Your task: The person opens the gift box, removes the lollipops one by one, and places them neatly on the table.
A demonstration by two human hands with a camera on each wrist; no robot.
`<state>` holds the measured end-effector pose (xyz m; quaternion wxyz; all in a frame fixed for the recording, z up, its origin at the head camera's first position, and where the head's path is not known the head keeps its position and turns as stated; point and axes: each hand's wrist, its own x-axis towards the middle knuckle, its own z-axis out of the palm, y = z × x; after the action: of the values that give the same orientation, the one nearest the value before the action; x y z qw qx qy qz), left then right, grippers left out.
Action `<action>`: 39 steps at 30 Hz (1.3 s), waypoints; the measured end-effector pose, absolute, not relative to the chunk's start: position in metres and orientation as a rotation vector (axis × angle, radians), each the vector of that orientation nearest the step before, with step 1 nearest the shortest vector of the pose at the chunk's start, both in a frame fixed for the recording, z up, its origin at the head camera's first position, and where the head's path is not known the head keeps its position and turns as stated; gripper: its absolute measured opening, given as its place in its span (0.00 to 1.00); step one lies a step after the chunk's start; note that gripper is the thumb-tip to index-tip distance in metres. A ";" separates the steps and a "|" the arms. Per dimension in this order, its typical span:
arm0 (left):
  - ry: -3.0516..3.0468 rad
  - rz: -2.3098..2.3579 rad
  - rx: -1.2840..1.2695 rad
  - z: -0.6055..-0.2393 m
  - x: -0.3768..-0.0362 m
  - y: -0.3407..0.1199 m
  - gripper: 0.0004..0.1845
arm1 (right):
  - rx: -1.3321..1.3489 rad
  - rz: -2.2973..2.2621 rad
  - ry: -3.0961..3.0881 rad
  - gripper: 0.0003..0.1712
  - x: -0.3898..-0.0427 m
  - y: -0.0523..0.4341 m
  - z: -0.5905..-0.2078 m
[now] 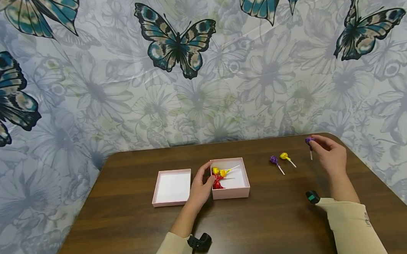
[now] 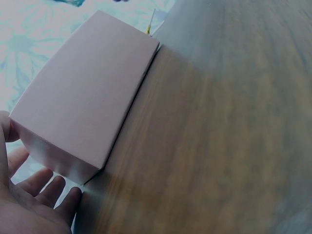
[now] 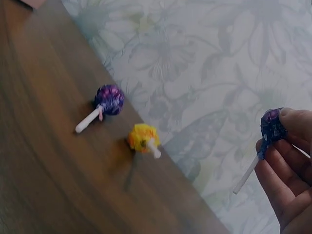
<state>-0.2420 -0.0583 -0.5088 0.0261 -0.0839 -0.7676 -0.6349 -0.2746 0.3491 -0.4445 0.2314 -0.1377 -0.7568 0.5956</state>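
The right hand [image 1: 329,155] pinches a purple lollipop [image 1: 309,140] above the desk's [image 1: 264,223] far right; carry it level to the box [image 1: 230,193], which the left hand [image 1: 201,188] steadies, fingers spread.

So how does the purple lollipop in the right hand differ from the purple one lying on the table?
The held purple lollipop is pinched by its wrapped head in the right hand, off the table, stick hanging down. The lying purple lollipop rests flat and untouched, stick pointing toward the person, next to a yellow lollipop. The held one looks darker in the right wrist view. Both have purple wrappers and white sticks.
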 end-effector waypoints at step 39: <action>-2.364 -1.959 -0.283 -0.512 -0.243 -0.059 0.27 | -0.406 1.167 -2.599 0.31 -0.289 0.360 -0.507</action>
<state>-0.2434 -0.0591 -0.5122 0.0293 -0.0919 -0.7663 -0.6352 -0.2894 0.3600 -0.5074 0.1316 -0.1398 -0.8953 0.4020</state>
